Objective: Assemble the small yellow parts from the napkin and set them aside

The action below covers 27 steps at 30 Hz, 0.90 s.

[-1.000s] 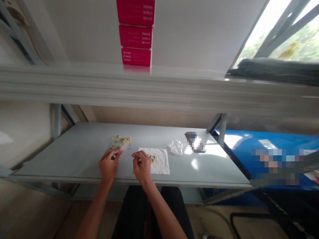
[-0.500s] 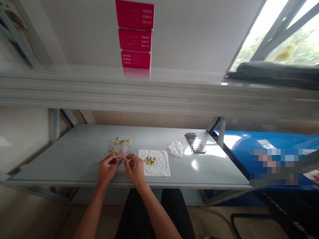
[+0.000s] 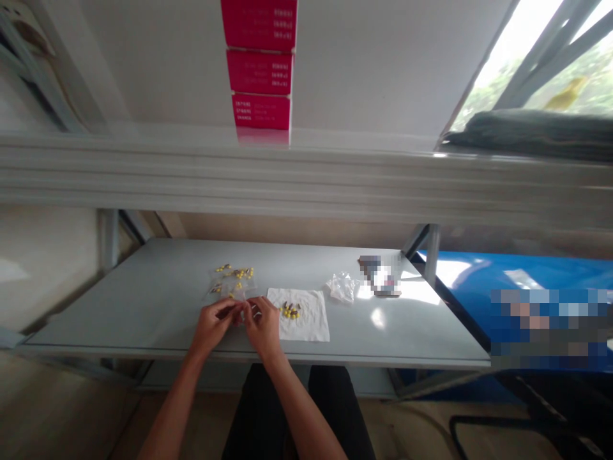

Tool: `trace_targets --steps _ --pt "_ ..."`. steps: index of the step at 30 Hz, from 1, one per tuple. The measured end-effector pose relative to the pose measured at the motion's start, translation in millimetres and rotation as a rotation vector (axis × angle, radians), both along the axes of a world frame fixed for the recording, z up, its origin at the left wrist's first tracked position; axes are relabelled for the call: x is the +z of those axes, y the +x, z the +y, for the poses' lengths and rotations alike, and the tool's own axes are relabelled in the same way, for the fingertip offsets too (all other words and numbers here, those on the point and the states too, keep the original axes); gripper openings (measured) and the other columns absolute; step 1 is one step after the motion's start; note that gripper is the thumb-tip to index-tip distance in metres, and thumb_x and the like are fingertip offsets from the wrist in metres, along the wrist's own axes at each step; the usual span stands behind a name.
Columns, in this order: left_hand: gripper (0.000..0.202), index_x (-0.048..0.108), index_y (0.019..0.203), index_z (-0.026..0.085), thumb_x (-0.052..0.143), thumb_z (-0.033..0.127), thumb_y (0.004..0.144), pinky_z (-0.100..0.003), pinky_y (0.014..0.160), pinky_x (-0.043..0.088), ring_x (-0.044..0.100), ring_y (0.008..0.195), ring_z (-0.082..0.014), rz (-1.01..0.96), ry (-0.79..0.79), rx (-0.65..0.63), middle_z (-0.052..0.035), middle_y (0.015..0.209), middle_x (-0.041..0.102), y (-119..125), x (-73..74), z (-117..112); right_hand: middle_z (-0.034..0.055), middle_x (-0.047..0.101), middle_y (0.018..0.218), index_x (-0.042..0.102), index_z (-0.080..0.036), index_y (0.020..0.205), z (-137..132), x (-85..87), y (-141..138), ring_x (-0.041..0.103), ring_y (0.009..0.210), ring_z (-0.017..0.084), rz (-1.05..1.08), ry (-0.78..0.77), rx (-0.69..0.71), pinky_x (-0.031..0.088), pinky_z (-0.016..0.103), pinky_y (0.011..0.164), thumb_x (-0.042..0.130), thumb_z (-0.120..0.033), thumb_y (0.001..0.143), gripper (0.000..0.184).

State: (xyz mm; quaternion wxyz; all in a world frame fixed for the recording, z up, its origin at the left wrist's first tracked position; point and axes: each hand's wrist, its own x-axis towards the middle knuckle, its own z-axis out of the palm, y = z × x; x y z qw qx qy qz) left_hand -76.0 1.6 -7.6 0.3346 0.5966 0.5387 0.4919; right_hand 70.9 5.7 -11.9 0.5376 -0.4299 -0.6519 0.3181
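Yellow beads (image 3: pixel 290 312) lie on a white paper napkin (image 3: pixel 306 322) just right of the right hand (image 3: pixel 262 327). Beyond both grips, a clear plastic bag (image 3: pixel 232 280) of more beads rests on the grey counter (image 3: pixel 119 306). Left hand (image 3: pixel 215 324) and right meet in a narrow pinch; whatever they hold is hidden.

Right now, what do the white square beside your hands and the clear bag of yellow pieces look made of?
The white square looks like paper napkin: matte, soft, lightly creased. The clear bag looks like thin plastic film: glossy and see-through, with yellow pieces showing through. Which plastic, I cannot tell.
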Motion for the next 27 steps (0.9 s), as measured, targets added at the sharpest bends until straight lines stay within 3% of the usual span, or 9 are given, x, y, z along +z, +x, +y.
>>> trace_targets --steps 4,8,15,21,27 --pt "0.027 0.076 0.083 0.017 0.072 0.042 0.077 -0.028 0.063 0.053 0.067 0.067 -0.0199 0.015 0.008 0.009 -0.0062 0.077 0.074 0.2 -1.6 0.7 0.0044 0.069 0.082 0.074 -0.018 0.088 0.6 -1.3 0.9 0.063 0.063 0.012 -0.007 -0.002 0.004 0.047 0.020 0.058 0.056 -0.030 0.095 0.022" --pt "0.027 0.075 0.081 0.017 0.070 0.044 0.078 -0.026 0.059 0.050 0.063 0.062 -0.0182 0.070 -0.009 -0.016 -0.0042 0.071 0.071 -0.3 0.1 0.9 0.0041 0.071 0.075 0.076 -0.019 0.087 1.3 -4.9 0.8 0.063 0.063 0.014 -0.044 0.010 0.000 0.048 0.022 0.061 0.057 -0.026 0.094 0.022" --pt "0.026 0.067 0.077 0.018 0.061 0.041 0.087 -0.024 0.060 0.048 0.061 0.060 -0.0156 0.116 0.017 -0.049 -0.0006 0.066 0.065 3.2 5.0 -1.1 0.0049 0.075 0.079 0.076 -0.020 0.101 3.0 -11.0 -1.6 0.069 0.064 0.017 0.016 -0.067 -0.008 0.050 0.022 0.057 0.053 -0.021 0.091 0.025" --pt "0.018 0.064 0.076 0.019 0.060 0.034 0.083 -0.024 0.061 0.050 0.064 0.062 -0.0168 0.236 0.092 0.058 -0.0012 0.070 0.067 9.5 4.1 -5.3 0.0034 0.075 0.076 0.076 -0.021 0.093 -0.6 -6.4 -2.9 0.068 0.060 0.016 -0.045 -0.066 -0.017 0.051 0.023 0.059 0.055 -0.017 0.088 0.022" --pt "0.016 0.063 0.070 0.020 0.060 0.032 0.080 -0.024 0.062 0.048 0.062 0.060 -0.0167 0.279 0.130 0.246 0.0010 0.062 0.065 7.4 0.7 -7.6 0.0001 0.068 0.065 0.069 -0.020 0.091 1.0 -8.8 -2.8 0.064 0.055 0.015 0.024 -0.137 -0.160 0.048 0.022 0.054 0.051 -0.017 0.085 0.019"
